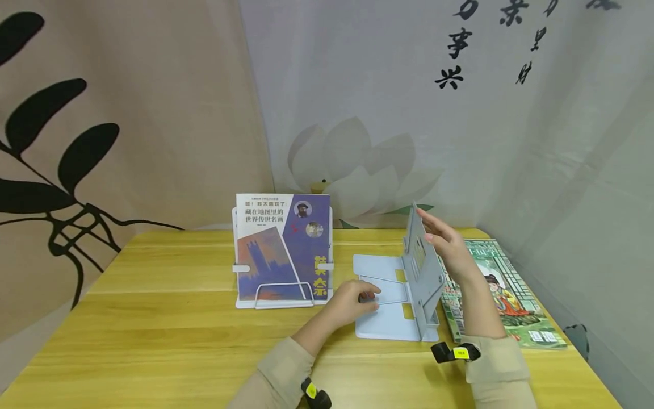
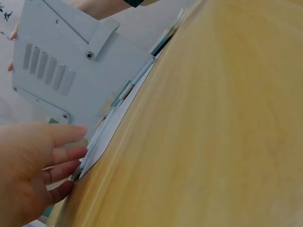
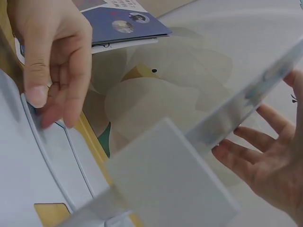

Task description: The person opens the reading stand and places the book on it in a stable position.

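Note:
A light grey metal book stand, its base plate (image 1: 378,264) flat on the table, has its slotted back panel (image 2: 90,52) tilted up steeply. Against the panel's far side and edge, my right hand (image 1: 452,250) rests with fingers extended; the right wrist view shows its fingertips touching the panel. Over the base's near-left part hovers my left hand (image 1: 348,304), its fingers loosely bent beside the wire support. No object shows in its grasp in the left wrist view. To the left, a purple-and-white book (image 1: 286,244) stands on a white book stand (image 1: 245,304) with a wire support.
A green illustrated book (image 1: 516,295) lies flat at the right side of the wooden table (image 1: 168,318), partly behind the grey stand and my right arm. A printed curtain (image 1: 357,85) hangs behind the table's back edge. Dark wrist devices are strapped to both sleeves.

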{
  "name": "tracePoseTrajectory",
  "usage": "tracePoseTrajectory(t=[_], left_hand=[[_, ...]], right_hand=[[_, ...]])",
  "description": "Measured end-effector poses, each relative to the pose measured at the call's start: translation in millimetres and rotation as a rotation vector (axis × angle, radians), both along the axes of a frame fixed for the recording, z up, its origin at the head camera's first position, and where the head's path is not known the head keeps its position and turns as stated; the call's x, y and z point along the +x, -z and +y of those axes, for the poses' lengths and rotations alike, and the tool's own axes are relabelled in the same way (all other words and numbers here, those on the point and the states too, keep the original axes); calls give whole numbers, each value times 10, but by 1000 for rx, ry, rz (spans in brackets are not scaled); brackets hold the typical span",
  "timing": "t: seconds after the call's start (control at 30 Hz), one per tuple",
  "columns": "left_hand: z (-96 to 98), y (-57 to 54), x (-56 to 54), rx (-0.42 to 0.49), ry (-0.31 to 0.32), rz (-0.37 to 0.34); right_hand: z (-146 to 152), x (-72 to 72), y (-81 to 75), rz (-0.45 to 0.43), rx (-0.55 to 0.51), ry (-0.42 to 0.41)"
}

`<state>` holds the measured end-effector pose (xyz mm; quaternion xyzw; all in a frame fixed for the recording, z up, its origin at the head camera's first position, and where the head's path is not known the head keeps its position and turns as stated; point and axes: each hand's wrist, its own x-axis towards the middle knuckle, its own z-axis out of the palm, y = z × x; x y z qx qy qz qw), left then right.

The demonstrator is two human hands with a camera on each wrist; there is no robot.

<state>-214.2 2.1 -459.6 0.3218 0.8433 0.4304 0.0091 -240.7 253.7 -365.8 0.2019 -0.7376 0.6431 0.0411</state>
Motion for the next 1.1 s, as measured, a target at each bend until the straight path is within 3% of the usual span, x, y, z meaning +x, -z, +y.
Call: tracePoseTrajectory(t=[0.2, 0.4, 0.57, 0.77, 1.1], left_hand=[[60, 39, -25, -63, -29, 56], [139, 32, -26, -211, -91, 135], [157, 24, -24, -252, -129, 161], [136, 52, -20, -213, -118, 162], [59, 88, -71, -44, -30, 4]], right_hand=[[26, -58, 9, 3, -14, -63], [24, -65, 12, 14, -14, -59], [-8, -81, 21, 31, -35, -55], [-30, -74, 26, 23, -25, -34], [-119, -61, 49, 52, -15, -8]])
